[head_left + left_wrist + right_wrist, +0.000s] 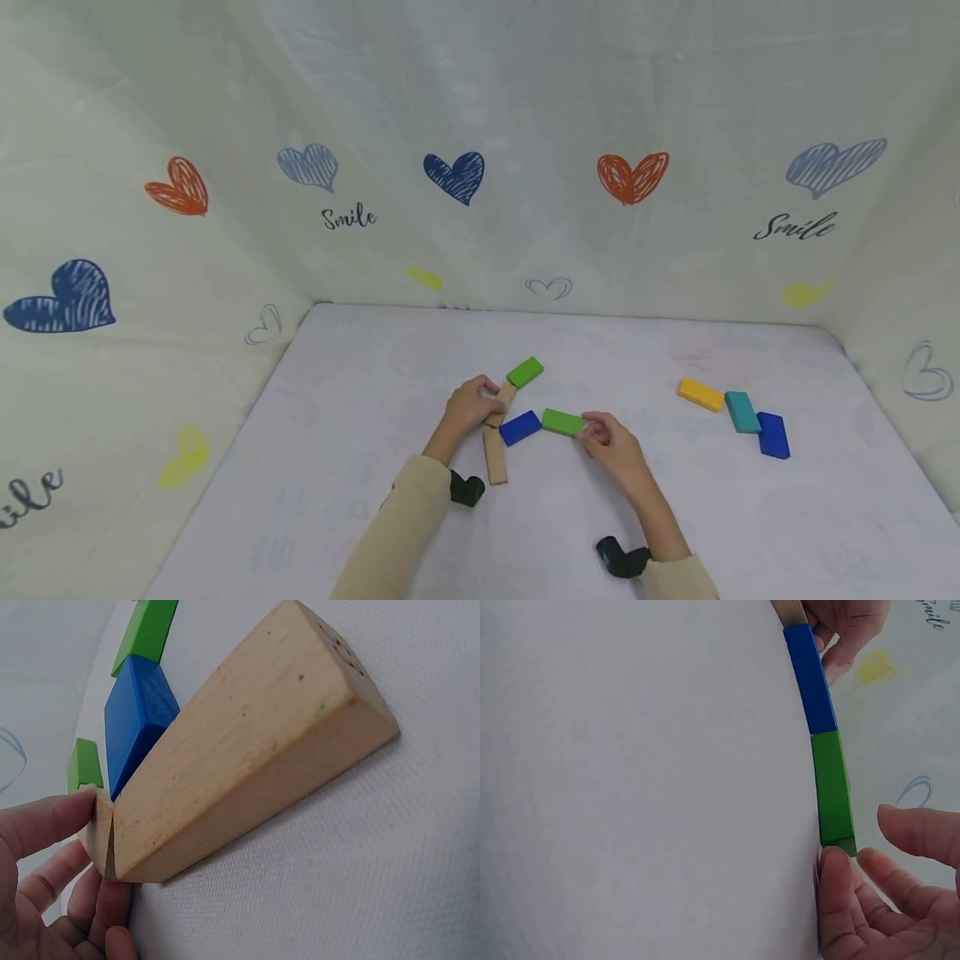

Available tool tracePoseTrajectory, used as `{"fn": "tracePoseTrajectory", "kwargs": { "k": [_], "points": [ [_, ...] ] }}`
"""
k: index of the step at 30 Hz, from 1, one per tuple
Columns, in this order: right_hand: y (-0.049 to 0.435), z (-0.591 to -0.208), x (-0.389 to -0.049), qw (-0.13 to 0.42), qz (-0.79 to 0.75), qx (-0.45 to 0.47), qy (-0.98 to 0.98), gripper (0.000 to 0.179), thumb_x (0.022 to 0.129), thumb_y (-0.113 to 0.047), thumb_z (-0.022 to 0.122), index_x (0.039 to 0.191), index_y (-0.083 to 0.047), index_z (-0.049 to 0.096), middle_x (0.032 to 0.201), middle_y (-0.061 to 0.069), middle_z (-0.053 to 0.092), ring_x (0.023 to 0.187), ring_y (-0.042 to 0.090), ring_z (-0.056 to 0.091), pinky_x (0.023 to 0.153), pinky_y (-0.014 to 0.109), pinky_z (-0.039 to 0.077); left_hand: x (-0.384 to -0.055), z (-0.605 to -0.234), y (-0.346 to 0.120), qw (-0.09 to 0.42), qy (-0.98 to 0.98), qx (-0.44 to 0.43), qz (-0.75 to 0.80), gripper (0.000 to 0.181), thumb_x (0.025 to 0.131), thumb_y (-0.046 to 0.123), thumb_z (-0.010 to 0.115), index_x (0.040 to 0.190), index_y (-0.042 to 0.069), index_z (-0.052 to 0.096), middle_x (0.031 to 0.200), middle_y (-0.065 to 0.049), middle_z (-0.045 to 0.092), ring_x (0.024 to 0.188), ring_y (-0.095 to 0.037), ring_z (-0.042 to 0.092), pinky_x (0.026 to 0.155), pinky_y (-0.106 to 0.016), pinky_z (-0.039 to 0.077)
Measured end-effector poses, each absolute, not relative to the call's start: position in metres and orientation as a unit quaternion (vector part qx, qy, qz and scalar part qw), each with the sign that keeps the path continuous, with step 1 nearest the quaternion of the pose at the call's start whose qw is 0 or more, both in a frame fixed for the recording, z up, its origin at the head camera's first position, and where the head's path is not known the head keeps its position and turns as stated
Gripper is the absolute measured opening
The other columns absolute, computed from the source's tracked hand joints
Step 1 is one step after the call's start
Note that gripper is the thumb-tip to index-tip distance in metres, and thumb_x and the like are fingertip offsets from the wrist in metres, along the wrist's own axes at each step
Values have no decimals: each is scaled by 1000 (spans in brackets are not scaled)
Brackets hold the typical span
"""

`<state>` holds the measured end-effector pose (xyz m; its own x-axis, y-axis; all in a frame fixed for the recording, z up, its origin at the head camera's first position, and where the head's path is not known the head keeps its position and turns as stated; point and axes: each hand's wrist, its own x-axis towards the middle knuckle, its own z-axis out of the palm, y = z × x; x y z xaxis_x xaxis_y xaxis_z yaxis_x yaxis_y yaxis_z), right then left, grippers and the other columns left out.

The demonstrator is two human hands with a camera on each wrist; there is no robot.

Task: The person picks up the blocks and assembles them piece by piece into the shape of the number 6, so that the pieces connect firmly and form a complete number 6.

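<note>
My left hand (468,407) pinches the upper plain wooden block (507,393) between thumb and fingers. A second wooden block (247,742) lies end to end below it, nearer me. At the far end of the upper one sits a green block (525,372). From the joint of the wooden blocks, a blue block (521,428) branches to the right, and another green block (560,422) continues from it. Fingers of my right hand (613,446) touch that green block's right end. In the right wrist view, the thumb (915,831) stands apart from the block.
To the right, a yellow block (701,395), a teal block (742,412) and a dark blue block (774,435) lie corner to corner on the white tabletop (825,517). A heart-printed cloth (525,100) rises behind the table. Black wrist devices (621,558) sit beside both forearms.
</note>
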<state>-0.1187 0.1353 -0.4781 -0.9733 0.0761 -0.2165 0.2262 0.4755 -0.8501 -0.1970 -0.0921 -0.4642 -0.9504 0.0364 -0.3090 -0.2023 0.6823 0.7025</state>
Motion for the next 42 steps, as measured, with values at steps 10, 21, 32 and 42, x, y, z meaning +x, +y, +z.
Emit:
{"fn": "tracePoseTrajectory", "kwargs": {
  "k": [10,21,32,42],
  "points": [
    [191,-458,-105,95,-488,133,857,46,95,-30,52,134,-7,43,117,16,55,94,20,59,75,22,49,-195,-468,-92,147,907,-47,391,26,75,20,74,96,10,62,85,-7,63,71,-17,49,60,-26,34],
    [303,-508,-116,17,-408,254,877,73,87,-61,46,140,-12,39,135,18,45,122,38,39,90,55,40,-194,-465,-91,146,907,-46,392,26,75,20,73,96,10,62,85,-7,62,70,-17,49,60,-26,34],
    [314,-454,-108,33,-365,269,890,61,94,-37,50,137,4,36,131,29,41,115,42,42,88,49,43,-196,-464,-89,151,905,-59,394,25,75,19,74,96,10,62,84,-6,60,71,-17,48,60,-27,34],
    [327,-449,-121,84,-309,253,913,70,89,-38,56,130,15,34,117,36,43,101,45,44,82,51,43,-197,-465,-90,153,906,-55,391,26,75,20,75,95,11,62,89,-8,63,73,-18,48,62,-27,35]
  ]
}}
